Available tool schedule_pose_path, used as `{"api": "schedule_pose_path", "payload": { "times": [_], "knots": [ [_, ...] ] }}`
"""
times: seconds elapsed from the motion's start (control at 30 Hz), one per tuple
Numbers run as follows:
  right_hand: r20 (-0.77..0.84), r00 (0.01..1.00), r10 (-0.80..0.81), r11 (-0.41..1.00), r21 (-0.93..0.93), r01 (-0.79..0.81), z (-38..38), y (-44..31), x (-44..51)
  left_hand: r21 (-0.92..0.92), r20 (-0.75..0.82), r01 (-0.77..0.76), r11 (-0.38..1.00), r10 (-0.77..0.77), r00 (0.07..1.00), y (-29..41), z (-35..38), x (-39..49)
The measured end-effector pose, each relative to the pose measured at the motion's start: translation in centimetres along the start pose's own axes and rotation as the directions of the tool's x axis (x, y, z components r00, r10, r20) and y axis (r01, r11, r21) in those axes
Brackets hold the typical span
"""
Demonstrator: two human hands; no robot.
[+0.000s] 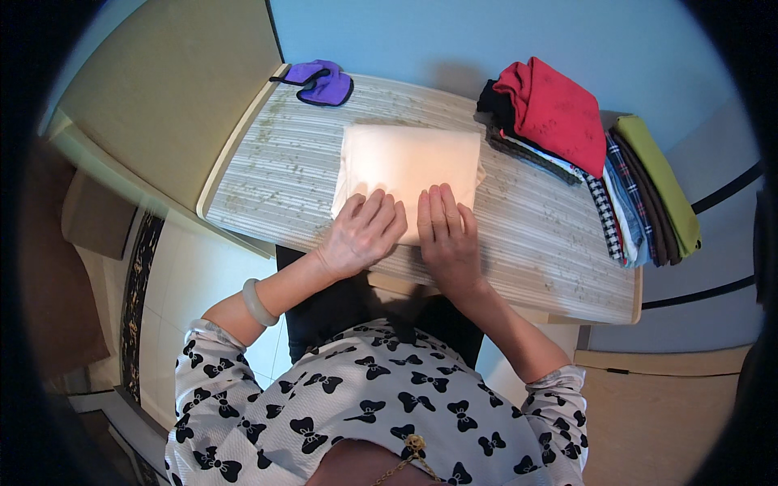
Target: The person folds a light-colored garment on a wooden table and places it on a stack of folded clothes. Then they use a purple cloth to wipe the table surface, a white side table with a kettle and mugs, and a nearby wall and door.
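A cream folded cloth [413, 155], probably a garment, lies on the table before me as a rough rectangle. My left hand [366, 229] rests on its near left part with the fingers bent; whether they pinch any fabric is hidden. On the near right part my right hand [448, 240] lies palm down, its fingers stretched out over the cloth and slightly apart. Loose edges of the fabric show along the left and right sides of the fold.
The striped tabletop [267, 176] meets a side panel [176, 91] on the left and a blue wall [389, 36] behind. A purple cloth with black trim [328, 85] lies at the back left. Folded clothes [556, 109] are piled at the right, beside a row of others [659, 188].
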State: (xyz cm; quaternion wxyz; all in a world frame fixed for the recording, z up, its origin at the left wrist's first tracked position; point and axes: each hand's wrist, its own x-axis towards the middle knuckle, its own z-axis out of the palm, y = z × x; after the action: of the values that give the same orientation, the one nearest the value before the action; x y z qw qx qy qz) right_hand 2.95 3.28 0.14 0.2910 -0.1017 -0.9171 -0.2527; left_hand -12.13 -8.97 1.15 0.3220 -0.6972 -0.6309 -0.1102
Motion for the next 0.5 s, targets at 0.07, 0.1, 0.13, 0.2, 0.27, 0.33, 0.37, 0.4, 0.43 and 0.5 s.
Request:
{"api": "schedule_pose_path", "payload": {
  "times": [0.07,0.1,0.13,0.2,0.27,0.33,0.37,0.4,0.43,0.5],
  "knots": [
    [0.011,1.000,0.012,0.999,0.033,-0.012,0.0,-0.1,-0.3,-0.012,-0.012,-0.026,1.000,0.026,1.000,-0.3,0.1,0.0],
    [0.055,0.998,0.007,0.999,0.046,-0.009,0.0,0.0,-0.4,-0.014,-0.008,-0.038,0.999,0.038,0.999,-0.4,0.1,-0.1],
    [0.017,1.000,0.012,0.998,0.069,-0.013,0.0,0.1,-0.5,-0.021,-0.004,-0.047,0.999,0.047,0.999,-0.5,0.1,-0.2],
    [-0.003,1.000,0.002,0.993,0.114,-0.001,-0.1,0.4,-0.6,-0.036,0.030,-0.063,0.997,0.064,0.997,-0.7,-0.1,-0.5],
    [-0.002,1.000,-0.023,0.997,0.075,0.023,-0.4,0.3,-0.7,-0.059,0.088,-0.072,0.996,0.077,0.993,-0.9,-0.5,-1.2],
    [0.026,0.999,-0.024,0.997,0.074,0.022,-1.2,0.2,-0.7,-0.170,0.120,-0.046,0.984,0.067,0.991,-1.2,-1.1,-1.9],
    [0.061,0.998,-0.015,0.996,0.090,0.010,-1.7,0.1,-0.6,-0.226,0.135,-0.029,0.974,0.061,0.989,-1.3,-1.3,-2.2],
    [0.096,0.995,-0.008,0.994,0.106,-0.003,-2.3,0.1,-0.5,-0.246,0.153,-0.030,0.969,0.069,0.986,-1.4,-1.5,-2.3],
    [0.148,0.989,-0.015,0.987,0.159,-0.009,-3.0,0.2,-0.2,-0.266,0.170,-0.028,0.964,0.075,0.982,-1.5,-1.7,-2.5],
    [0.299,0.953,-0.047,0.964,0.265,-0.036,-4.2,0.6,0.4,-0.314,0.191,0.009,0.949,0.054,0.980,-1.2,-1.9,-2.5]
  ]
}}
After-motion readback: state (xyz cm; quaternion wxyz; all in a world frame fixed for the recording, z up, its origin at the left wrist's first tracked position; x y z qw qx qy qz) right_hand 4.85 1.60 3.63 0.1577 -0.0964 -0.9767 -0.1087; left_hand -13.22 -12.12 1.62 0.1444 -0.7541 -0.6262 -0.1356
